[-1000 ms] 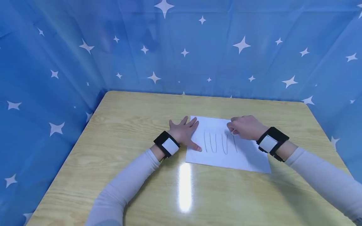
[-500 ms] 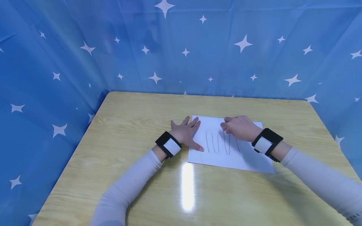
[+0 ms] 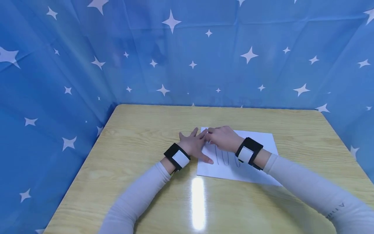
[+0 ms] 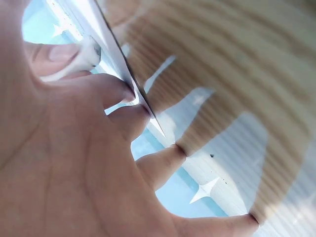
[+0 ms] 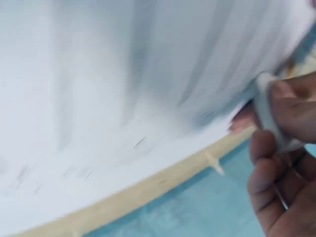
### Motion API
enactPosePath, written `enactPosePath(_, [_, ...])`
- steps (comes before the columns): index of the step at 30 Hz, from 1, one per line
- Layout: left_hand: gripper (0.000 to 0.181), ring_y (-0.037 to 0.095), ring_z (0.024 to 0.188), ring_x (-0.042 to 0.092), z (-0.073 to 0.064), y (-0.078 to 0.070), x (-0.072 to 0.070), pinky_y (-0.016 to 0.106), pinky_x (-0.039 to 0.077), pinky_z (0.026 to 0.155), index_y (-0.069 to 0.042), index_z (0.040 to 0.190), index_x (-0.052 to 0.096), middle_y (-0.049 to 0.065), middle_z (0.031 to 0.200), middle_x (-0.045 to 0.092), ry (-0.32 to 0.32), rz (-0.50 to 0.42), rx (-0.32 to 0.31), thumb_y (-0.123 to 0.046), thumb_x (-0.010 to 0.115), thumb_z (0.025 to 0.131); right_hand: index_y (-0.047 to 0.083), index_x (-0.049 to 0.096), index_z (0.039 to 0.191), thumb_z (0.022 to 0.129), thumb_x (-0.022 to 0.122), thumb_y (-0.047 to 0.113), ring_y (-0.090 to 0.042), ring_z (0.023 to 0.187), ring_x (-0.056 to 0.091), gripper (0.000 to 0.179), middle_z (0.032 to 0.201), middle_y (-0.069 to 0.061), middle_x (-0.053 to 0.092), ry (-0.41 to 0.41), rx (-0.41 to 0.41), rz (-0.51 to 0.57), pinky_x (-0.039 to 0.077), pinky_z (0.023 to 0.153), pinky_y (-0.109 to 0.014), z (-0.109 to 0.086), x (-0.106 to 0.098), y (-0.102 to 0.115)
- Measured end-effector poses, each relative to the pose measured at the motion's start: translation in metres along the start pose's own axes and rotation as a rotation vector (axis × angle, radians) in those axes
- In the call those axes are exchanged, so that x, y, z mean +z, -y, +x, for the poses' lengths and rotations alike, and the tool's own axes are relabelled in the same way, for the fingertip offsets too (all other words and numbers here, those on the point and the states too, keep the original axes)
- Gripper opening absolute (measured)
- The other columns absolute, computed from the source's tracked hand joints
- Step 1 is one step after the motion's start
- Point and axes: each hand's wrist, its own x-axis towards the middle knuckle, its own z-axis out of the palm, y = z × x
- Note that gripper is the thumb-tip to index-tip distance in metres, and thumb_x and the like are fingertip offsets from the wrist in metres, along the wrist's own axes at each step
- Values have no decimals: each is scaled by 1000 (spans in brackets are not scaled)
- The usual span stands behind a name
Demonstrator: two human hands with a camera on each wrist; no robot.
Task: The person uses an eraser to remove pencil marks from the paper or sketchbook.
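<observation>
A white sheet of paper [image 3: 257, 143] lies on the wooden table, with wavy pencil lines [image 3: 225, 158] drawn down it. My left hand [image 3: 193, 146] rests with spread fingers over the sheet's left edge, thumb on the paper. Between its thumb and fingers, my right hand [image 3: 225, 139] pinches a white eraser [image 5: 266, 106], close over the upper left part of the sheet. The eraser's tip looks dark with smudges in the left wrist view. Right-hand knuckles overlap the left fingertips in the head view. Part of the pencil lines is hidden under the right hand and wrist.
Small dark crumbs [image 5: 140, 141] dot the paper near its far edge. The wooden table [image 3: 146, 130] extends around the sheet, a bright light reflection [image 3: 198, 203] on its near side. Behind and to the left hangs a blue curtain [image 3: 175, 42] with white stars.
My right hand has moved left across the upper part of the paper with the eraser, up to the left hand. The left hand stays in place on the sheet. The head view has tilted slightly.
</observation>
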Motion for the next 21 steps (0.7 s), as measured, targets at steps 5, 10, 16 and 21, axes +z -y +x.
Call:
enactPosePath(5, [122,29,144,-4,2,-2,4,83,15,97,-25,156,7,-7,163,1,-7,6,-3,-87,54,62,15,71,86,79,77,13,-11,53,50,10,72,0,59,41,58,-70,47,47,-28,-45,-2,-23])
enactPosePath(10, [122,30,144,-6,1,3,0,83,14,97,-25,156,6,-7,163,-1,11,14,-6,-86,55,63,16,65,78,76,78,6,-10,51,44,16,69,1,55,76,94,-84,43,45,-28,-77,-5,-44])
enactPosePath(16, [121,29,144,-4,0,1,10,83,16,96,-26,156,6,-7,163,0,29,13,-4,-87,53,63,14,69,87,77,78,13,-13,58,55,13,75,-1,63,56,41,-54,54,55,-31,-30,1,-13])
enactPosePath(21, [119,29,144,-5,1,-1,7,83,16,96,-30,155,4,-8,163,-1,14,13,-8,-87,53,63,15,72,97,81,76,17,-14,65,61,18,82,-2,66,20,4,-25,54,56,-29,-7,2,5])
